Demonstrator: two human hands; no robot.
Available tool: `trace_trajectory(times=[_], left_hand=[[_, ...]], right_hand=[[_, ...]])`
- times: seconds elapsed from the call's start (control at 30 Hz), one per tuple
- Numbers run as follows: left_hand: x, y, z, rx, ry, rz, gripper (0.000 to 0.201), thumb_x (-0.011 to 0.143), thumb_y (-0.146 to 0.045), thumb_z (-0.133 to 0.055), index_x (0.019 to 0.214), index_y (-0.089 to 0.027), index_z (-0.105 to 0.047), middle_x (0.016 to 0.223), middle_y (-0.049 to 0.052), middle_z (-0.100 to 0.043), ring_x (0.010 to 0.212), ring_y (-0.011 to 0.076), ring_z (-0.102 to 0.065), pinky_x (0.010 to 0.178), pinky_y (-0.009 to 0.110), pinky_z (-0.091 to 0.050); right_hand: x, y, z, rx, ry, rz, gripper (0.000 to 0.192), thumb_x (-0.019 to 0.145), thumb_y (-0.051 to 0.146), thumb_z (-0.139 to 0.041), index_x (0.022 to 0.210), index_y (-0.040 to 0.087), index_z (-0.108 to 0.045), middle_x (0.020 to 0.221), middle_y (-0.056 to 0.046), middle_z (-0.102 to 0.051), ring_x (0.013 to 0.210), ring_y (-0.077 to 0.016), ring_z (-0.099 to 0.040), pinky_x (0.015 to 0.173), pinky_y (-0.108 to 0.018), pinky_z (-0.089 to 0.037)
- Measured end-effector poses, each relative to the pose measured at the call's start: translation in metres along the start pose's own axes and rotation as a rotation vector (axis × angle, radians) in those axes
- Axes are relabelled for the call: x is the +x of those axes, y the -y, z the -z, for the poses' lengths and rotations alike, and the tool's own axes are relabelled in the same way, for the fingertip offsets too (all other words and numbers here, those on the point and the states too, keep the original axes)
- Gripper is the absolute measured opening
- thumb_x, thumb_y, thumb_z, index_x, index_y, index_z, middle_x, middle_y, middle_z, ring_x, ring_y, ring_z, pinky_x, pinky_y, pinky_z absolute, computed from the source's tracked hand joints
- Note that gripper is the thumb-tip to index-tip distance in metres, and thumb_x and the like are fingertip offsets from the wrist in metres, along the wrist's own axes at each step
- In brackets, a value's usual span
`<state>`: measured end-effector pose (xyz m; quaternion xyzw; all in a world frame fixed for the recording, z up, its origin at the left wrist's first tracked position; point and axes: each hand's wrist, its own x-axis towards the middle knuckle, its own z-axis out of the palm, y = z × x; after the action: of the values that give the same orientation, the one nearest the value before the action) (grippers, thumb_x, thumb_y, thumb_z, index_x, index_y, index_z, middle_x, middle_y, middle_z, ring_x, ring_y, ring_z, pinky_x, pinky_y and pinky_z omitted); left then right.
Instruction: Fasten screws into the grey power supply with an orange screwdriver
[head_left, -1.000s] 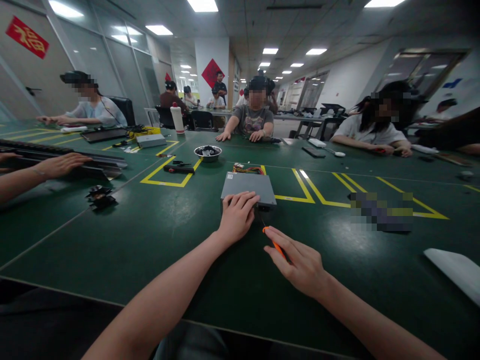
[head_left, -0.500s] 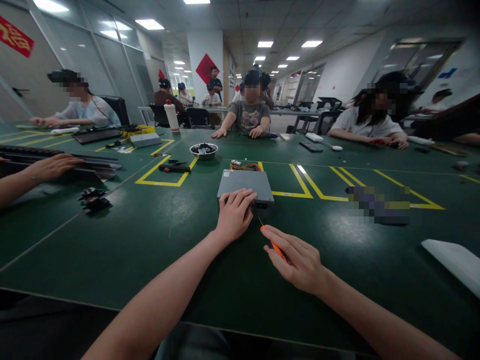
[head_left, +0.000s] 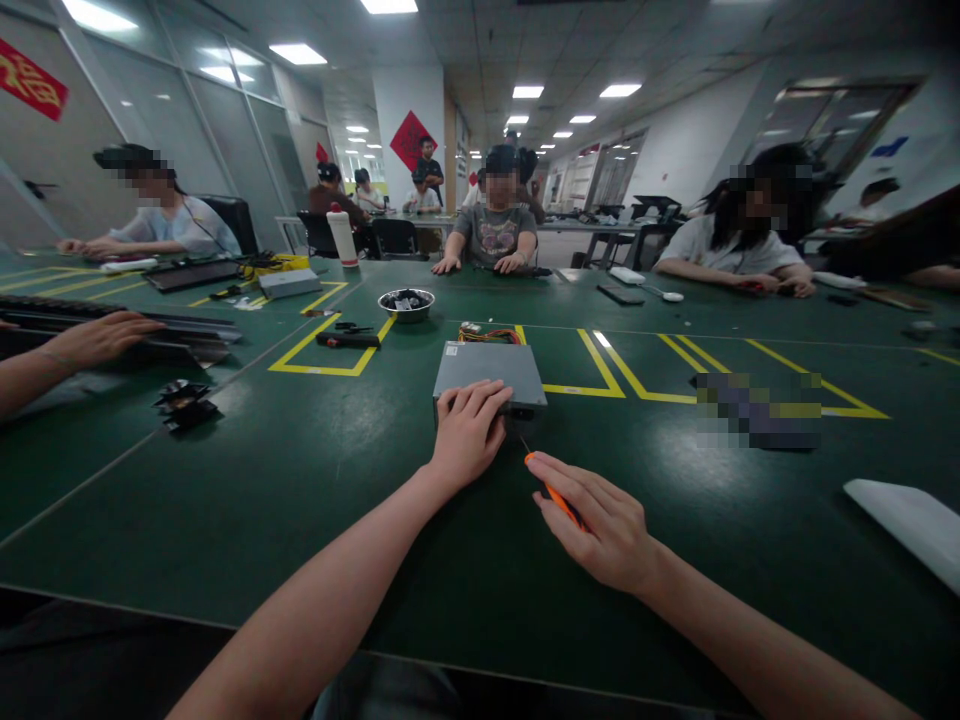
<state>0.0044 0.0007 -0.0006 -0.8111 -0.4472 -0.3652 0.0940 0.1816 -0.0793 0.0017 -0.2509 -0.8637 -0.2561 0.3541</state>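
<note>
Head view: dark parts point(head_left: 406, 298) in steel bowl point(head_left: 406, 311)

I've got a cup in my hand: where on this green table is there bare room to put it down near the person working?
Bare green table lies left of the left hand, toward the black parts. More lies right of the right hand, before the white sheet. It is crowded around the grey box, the orange screwdriver and the metal bowl.

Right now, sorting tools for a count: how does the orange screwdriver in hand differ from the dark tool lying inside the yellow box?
The orange screwdriver is gripped in the right hand, its tip aimed at the grey metal box; the dark tool lies flat and untouched. One handle is bright orange, the other black with red. Both are slim hand tools.
</note>
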Motion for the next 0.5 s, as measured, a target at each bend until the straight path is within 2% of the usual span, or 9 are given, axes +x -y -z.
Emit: trace_trajectory(times=[0.3, 0.5], left_hand=[[0.0005, -0.0010, -0.0003, -0.004, -0.008, 0.004, 0.034, 0.084, -0.021, -0.046, 0.117, -0.027, -0.049, 0.125, 0.001, -0.053, 0.117, 0.0183, -0.043, 0.097, 0.038, -0.024], [0.0009, -0.0021, 0.0008, 0.004, -0.020, 0.003, 0.033, 0.084, -0.021, -0.047, 0.116, -0.026, -0.050, 0.124, 0.002, -0.053, 0.116, 0.0187, -0.043, 0.096, 0.039, -0.026]], right_hand=[[0.0022, 0.0020, -0.0021, -0.034, 0.011, -0.013, 0.019, 0.073, 0.007, -0.059, 0.087, 0.019, -0.056, 0.110, -0.011, -0.061, 0.111, -0.0192, -0.052, 0.088, -0.033, -0.050], [0.0048, 0.0055, -0.0028, -0.122, 0.019, 0.038, 0.013, 0.073, 0.014, -0.062, 0.084, 0.017, -0.056, 0.108, -0.014, -0.062, 0.110, -0.0215, -0.053, 0.084, -0.031, -0.051]])
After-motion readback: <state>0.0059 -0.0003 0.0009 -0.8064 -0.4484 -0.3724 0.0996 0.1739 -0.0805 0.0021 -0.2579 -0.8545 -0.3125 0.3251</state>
